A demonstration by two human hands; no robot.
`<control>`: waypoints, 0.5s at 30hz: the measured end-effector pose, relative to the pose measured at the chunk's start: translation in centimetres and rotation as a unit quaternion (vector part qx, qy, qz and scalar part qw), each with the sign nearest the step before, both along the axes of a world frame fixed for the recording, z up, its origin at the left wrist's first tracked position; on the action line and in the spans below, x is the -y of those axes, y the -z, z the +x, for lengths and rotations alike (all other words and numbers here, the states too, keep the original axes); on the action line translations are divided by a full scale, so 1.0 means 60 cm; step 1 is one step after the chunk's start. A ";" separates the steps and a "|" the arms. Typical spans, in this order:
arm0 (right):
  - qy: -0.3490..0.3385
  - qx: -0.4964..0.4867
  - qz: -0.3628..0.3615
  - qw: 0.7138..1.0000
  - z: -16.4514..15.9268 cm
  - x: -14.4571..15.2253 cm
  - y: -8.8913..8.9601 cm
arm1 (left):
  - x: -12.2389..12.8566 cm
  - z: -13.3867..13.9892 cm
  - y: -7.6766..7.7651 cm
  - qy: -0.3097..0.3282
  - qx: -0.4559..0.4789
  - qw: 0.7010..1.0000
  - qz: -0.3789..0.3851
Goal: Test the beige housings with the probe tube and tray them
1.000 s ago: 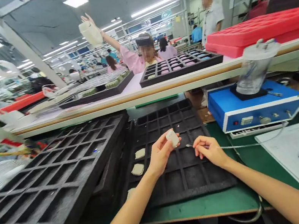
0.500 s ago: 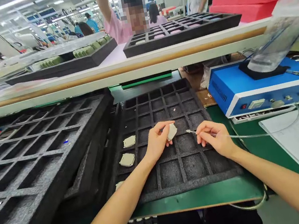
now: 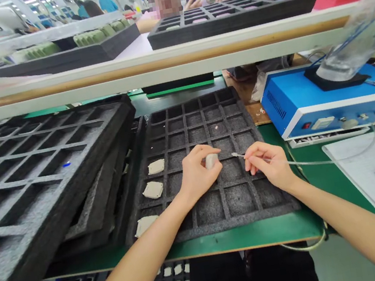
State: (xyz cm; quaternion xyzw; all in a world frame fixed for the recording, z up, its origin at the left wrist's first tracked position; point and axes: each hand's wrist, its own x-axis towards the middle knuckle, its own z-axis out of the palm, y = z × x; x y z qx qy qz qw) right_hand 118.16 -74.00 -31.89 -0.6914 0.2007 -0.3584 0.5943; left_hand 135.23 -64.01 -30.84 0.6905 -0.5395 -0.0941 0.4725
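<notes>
Green bench, black tray: left hand grips 1 pale piece, right hand pinches tubing; blue box at 2 o'clock, co-worker at 12.

Left forearm and right forearm are bare and converge forward. Left hand is curled, thumb and forefinger arched with tips apart. Right hand is pinched, its fingertips pointing left. Hands stand near each other but apart.
</notes>
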 end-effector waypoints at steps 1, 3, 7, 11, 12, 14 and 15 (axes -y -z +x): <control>-0.002 -0.001 0.000 1.000 0.000 0.000 0.000 | -0.001 0.000 -0.002 0.000 -0.020 1.000 0.023; -0.006 -0.007 -0.001 1.000 -0.001 0.000 0.000 | -0.001 0.000 -0.004 0.021 -0.044 0.997 0.060; -0.007 -0.015 0.001 1.000 -0.002 0.000 -0.001 | 0.002 -0.001 -0.005 0.049 -0.128 0.980 0.143; -0.009 -0.012 0.001 1.000 -0.001 -0.001 -0.004 | 0.002 0.003 -0.009 0.083 -0.229 0.955 0.170; -0.010 -0.012 0.000 1.000 -0.001 -0.002 -0.005 | 0.002 0.005 -0.010 0.092 -0.244 0.951 0.168; -0.009 -0.007 -0.003 1.000 -0.001 -0.002 -0.006 | 0.002 0.009 -0.010 0.105 -0.271 0.941 0.172; -0.009 -0.003 -0.006 1.000 -0.002 -0.002 -0.006 | 0.002 0.011 -0.008 0.106 -0.289 0.937 0.167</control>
